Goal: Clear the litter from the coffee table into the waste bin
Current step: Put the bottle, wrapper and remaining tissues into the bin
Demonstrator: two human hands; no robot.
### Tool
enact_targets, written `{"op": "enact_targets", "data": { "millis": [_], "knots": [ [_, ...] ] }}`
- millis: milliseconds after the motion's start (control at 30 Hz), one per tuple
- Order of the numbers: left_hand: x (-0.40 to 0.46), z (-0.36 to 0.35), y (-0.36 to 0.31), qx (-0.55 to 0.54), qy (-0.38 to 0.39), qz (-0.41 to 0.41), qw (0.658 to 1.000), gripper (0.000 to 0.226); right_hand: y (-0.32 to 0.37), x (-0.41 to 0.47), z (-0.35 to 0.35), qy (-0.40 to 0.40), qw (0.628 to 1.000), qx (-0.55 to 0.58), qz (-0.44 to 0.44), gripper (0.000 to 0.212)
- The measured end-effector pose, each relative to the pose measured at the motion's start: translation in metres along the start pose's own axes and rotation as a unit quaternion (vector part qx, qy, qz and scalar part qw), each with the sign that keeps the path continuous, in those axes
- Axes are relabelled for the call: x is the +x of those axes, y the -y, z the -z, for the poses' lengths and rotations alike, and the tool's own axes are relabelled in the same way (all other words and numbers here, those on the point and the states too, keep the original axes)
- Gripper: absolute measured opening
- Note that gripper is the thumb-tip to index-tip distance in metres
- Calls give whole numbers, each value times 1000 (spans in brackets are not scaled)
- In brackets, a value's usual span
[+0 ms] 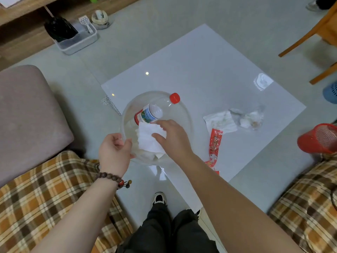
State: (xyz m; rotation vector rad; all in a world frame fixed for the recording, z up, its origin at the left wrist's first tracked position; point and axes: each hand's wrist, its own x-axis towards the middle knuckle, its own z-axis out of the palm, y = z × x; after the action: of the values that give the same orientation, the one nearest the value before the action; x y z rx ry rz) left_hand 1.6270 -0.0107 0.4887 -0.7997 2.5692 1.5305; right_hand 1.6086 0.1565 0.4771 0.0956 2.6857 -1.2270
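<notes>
Head view (only view supplied):

- Left hand (114, 152): fingers curled on near rim of clear round plastic bowl (184, 114), thumb outside, gripping it. Bowl appears lifted off the white glossy coffee table (191, 70), near its front-left corner; contact w/ table can't be confirmed.
- Right hand (173, 137): reaches into bowl, fingers loosely bent over crumpled white tissue (147, 139). Can't tell whether it pinches the tissue or has just let go.
- In bowl: tissue plus clear plastic bottle w/ red cap and red-blue label (151, 114), lying on its side, cap end poking over far rim.
- Litter on table, right of bowl: flattened white napkin (218, 121), clear crinkled plastic bag w/ white scraps (251, 117), red printed snack wrapper (214, 141) at near edge. Small clear film piece (262, 81) near far-right corner.
- Red mesh waste bin (321, 138) on floor, right of table, well apart from bowl.

Risks (judgement):
- One-hand rim grip: bowl could tip; bottle rolls out cap-first.
- Bottle overhang: likely snag/spill when carried across to bin.
- Wrapper sits at table edge, lower end seemingly over it; a brush by arm or bowl drops it to floor.
- Light tissue and bag may lift out or miss bin opening when dumped.
- Clear film is low-contrast on glossy top; easily missed.
</notes>
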Motion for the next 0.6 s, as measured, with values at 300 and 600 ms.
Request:
{"op": "enact_targets", "data": {
  "millis": [300,600],
  "knots": [
    [6,-14,7,25,-17,7,1000,35,-174,-46,43,11,976,-134,-172,40],
    [-29,-67,33,-27,-75,38,996,49,-297,-18,36,186,935,-298,41,48]
  ]
}}
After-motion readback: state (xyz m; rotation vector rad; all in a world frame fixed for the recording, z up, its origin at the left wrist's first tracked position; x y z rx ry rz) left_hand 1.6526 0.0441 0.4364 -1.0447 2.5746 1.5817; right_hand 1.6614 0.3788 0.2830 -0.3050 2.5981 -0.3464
